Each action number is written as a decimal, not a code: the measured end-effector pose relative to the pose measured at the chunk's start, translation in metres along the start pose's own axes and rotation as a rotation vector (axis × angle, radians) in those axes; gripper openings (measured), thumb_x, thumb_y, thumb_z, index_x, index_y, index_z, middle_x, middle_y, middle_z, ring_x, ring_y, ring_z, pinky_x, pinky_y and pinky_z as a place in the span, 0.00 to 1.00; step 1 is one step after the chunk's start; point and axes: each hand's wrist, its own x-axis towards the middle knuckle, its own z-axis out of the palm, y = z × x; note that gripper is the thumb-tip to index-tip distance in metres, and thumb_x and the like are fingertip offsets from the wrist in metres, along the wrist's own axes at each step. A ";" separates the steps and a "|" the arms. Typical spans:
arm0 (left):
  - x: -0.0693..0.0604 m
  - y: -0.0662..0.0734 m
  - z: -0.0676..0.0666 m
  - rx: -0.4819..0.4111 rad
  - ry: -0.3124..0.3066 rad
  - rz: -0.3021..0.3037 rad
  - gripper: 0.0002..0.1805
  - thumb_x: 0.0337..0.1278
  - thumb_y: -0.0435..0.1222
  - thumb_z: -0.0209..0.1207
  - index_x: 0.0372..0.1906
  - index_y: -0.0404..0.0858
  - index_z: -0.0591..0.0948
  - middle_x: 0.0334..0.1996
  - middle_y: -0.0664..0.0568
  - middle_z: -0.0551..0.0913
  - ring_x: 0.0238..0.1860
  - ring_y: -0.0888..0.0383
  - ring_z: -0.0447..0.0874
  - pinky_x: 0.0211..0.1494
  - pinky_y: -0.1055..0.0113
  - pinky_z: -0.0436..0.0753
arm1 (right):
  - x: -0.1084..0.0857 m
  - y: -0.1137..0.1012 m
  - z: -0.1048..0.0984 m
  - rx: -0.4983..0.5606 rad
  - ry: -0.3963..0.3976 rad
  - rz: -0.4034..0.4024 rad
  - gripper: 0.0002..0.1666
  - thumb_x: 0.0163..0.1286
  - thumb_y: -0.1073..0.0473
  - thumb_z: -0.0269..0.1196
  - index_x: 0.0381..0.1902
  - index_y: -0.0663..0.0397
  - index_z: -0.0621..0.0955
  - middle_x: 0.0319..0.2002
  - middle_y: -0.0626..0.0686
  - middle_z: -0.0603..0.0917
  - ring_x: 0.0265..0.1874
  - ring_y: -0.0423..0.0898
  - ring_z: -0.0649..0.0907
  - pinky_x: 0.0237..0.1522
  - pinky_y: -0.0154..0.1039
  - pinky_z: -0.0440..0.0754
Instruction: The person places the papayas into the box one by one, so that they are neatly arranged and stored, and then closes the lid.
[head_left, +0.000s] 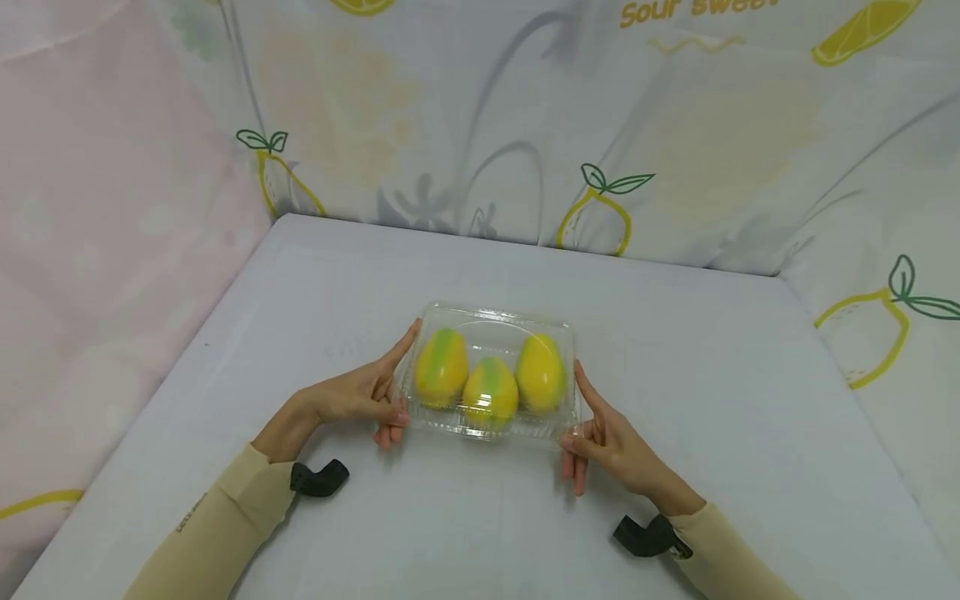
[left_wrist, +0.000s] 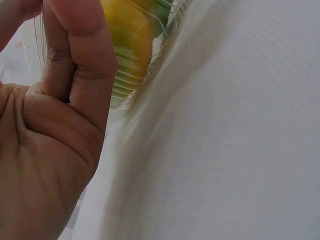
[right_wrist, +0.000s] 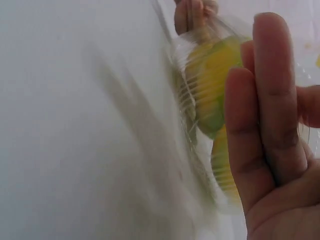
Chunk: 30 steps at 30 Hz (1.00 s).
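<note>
A clear plastic clamshell box (head_left: 491, 321) is over the middle of the white table, its lid down. Through the lid show three yellow-green mangoes: a left one (head_left: 442, 367), a middle one (head_left: 491, 392) and a right one (head_left: 541, 374). My left hand (head_left: 367, 394) pinches the box's left side near the front corner, thumb near the rim and index finger stretched along the edge. At the opposite side, my right hand (head_left: 611, 446) grips the box in the same way. In the right wrist view, the lower fingers (right_wrist: 242, 127) extend beside its ribbed wall. Whether its base touches the table I cannot tell.
The white table (head_left: 720, 400) runs back to a lemon-printed cloth (head_left: 480, 108); a pinkish cloth (head_left: 112, 208) hangs along the left. Black wrist mounts sit at the left sleeve (head_left: 320, 478) and the right sleeve (head_left: 643, 536).
</note>
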 end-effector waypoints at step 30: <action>-0.002 -0.001 -0.002 -0.066 -0.001 -0.014 0.62 0.64 0.27 0.57 0.72 0.64 0.19 0.25 0.45 0.87 0.23 0.55 0.87 0.29 0.61 0.85 | -0.002 0.014 -0.003 0.230 0.042 -0.045 0.49 0.76 0.71 0.47 0.78 0.43 0.30 0.25 0.46 0.84 0.10 0.42 0.73 0.07 0.41 0.65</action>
